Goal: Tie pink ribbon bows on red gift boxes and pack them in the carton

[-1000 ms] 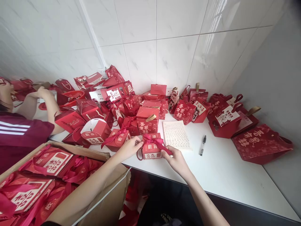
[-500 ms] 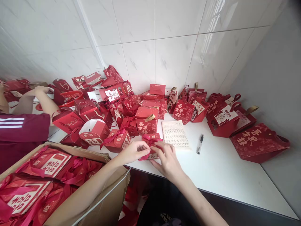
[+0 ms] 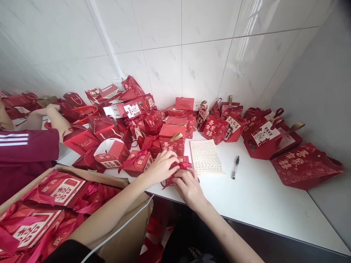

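A small red gift box (image 3: 183, 159) with a red ribbon (image 3: 178, 168) sits near the front edge of the white counter (image 3: 255, 197). My left hand (image 3: 160, 168) covers its left side with the fingers curled onto the ribbon. My right hand (image 3: 188, 185) is closed in front of the box and pinches the ribbon too. Most of the box is hidden behind both hands.
A heap of red gift boxes and bags (image 3: 153, 124) fills the back of the counter. A written sheet (image 3: 205, 157) and a pen (image 3: 235, 167) lie right of my hands. An open carton of red boxes (image 3: 55, 204) stands at lower left. Another person's arm (image 3: 52, 117) reaches in at far left.
Both hands have closed in over the small box and its ribbon; a second ago they held its sides with the front label showing.
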`<act>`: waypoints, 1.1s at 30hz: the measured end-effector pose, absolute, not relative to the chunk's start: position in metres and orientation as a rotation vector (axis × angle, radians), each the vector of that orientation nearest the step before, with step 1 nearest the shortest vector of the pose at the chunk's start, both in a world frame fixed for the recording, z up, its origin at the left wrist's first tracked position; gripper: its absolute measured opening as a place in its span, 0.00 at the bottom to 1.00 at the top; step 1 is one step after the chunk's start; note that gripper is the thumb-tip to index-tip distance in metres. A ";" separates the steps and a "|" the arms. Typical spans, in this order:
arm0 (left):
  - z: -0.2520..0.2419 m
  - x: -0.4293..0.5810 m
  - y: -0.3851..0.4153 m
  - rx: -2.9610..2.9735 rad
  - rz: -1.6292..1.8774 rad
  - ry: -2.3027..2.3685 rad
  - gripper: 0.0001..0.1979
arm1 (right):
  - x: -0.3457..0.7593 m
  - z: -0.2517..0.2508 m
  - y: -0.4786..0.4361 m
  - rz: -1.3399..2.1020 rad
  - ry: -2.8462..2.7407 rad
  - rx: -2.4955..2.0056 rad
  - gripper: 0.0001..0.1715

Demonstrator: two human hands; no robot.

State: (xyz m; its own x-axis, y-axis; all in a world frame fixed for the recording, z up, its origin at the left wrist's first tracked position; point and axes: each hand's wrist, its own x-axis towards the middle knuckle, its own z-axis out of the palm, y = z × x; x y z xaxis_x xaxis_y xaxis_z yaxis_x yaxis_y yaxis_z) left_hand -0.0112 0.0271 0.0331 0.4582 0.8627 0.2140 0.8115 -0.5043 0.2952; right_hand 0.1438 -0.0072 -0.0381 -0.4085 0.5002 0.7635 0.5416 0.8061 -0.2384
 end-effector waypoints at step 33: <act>0.009 -0.004 0.027 2.469 0.638 1.409 0.10 | 0.182 -0.019 0.010 1.154 -1.701 -1.298 0.23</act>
State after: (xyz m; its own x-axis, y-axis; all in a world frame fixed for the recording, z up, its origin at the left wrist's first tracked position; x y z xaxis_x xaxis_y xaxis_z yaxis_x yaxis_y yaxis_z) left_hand -0.0039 0.0273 0.0089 0.4437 0.8585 0.2572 0.7593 -0.5125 0.4010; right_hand 0.1823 0.0104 -0.0188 -0.2568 0.9664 0.0106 0.3471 0.1025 -0.9322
